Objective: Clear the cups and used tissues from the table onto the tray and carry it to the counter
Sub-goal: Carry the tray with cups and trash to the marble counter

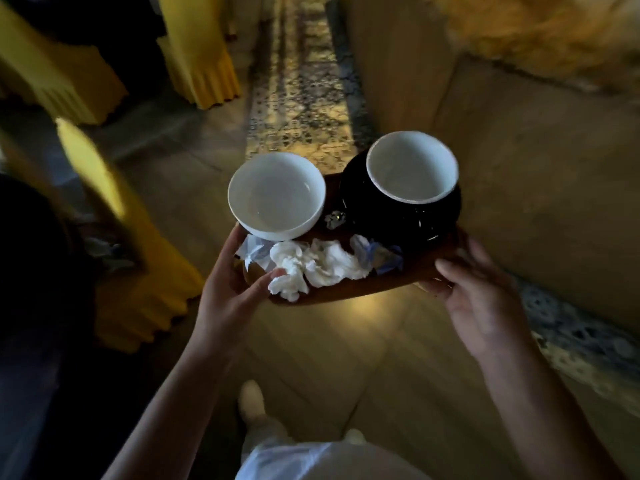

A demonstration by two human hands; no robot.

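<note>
I hold a brown wooden tray in the air over the floor. My left hand grips its left end, thumb resting on the crumpled white tissues. My right hand grips its right end. A white cup stands at the tray's left. A black cup with a white inside stands at the right on a black saucer. Bluish crumpled paper lies beside the tissues. A small shiny object sits between the cups.
Yellow pleated chair covers stand to the left and far left. A beige sofa runs along the right. A patterned rug stretches ahead between them. My foot shows below on the wooden floor.
</note>
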